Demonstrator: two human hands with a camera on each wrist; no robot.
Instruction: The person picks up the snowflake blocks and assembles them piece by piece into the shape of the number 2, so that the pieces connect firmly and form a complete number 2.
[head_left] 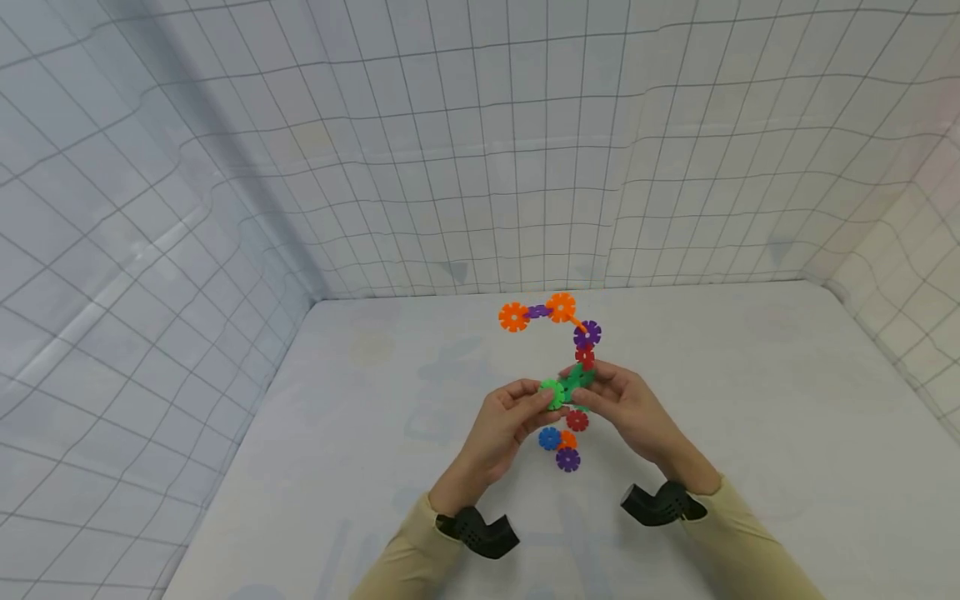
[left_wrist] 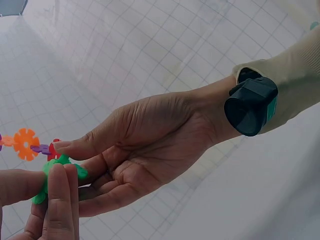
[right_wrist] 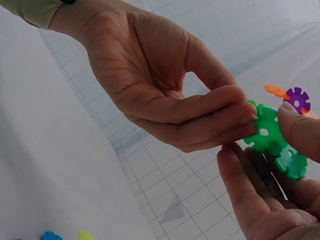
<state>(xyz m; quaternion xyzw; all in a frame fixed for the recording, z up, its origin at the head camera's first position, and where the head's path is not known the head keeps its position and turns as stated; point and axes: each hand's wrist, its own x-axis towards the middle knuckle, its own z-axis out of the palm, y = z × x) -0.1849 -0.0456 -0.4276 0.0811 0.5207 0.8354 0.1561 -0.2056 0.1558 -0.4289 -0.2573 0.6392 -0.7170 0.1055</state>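
Note:
My left hand (head_left: 504, 425) pinches a light green snowflake disc (head_left: 552, 394) between thumb and fingers. My right hand (head_left: 636, 414) grips darker green discs (head_left: 580, 377) right beside it, fingertips nearly meeting the left ones. From the green part a chain runs away and bends left: a red disc (head_left: 585, 357), a purple disc (head_left: 588, 335), an orange disc (head_left: 561, 307), a small purple disc (head_left: 537, 312) and an end orange disc (head_left: 514, 317). The right wrist view shows a green disc (right_wrist: 265, 131) slotted against a teal-green disc (right_wrist: 291, 162); fingers cover part of them.
Below the hands, a red disc (head_left: 577, 420), a blue disc (head_left: 550, 438), an orange disc (head_left: 567, 442) and a purple disc (head_left: 567, 459) lie on the white table (head_left: 360, 467). White walls with grid lines (head_left: 487, 167) enclose the table at the back and sides.

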